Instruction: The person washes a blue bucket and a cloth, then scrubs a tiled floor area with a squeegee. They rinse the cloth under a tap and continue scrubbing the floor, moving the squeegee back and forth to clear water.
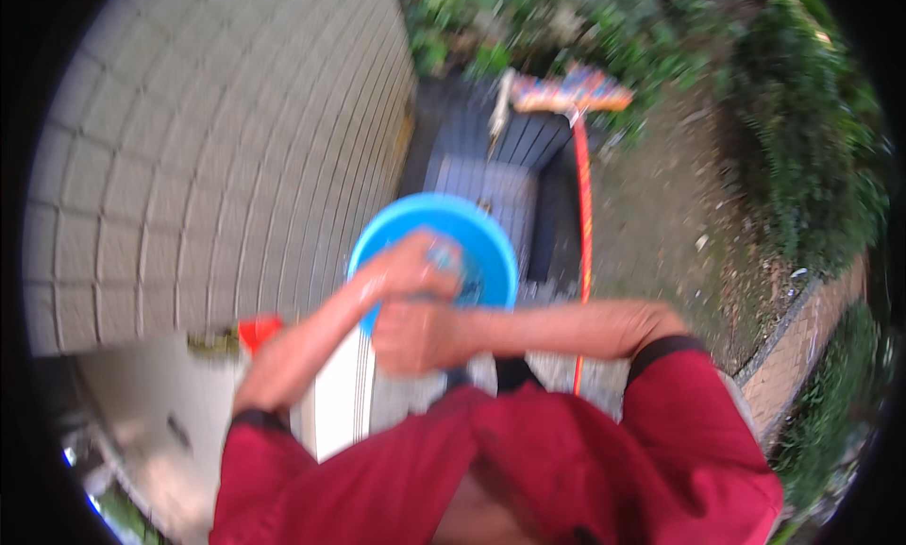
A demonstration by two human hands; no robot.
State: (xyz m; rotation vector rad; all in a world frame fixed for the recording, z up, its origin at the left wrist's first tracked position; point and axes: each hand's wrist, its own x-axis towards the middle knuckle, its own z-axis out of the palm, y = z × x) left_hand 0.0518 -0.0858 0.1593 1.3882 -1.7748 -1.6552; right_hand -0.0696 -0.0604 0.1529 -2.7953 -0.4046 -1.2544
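A round blue plastic basin (504,251) is in front of me, with what looks like water in the bottom. My left hand (417,262) is curled over the basin, closed around a pale bluish, wet-looking thing (446,256), blurred and mostly covered by the fingers. Right below it, my right hand (414,336) makes a fist at the basin's near rim, pressed close to the left. A thin dark strip shows between the two fists. Whatever the right fist may enclose is hidden.
A tiled wall (212,156) rises on the left. Right of the basin runs a mop's red pole (584,212), its multicoloured head (566,92) by the bushes (566,21). Beyond the basin is a dark tiled trough (488,148). A red object (259,331) is beside my left forearm.
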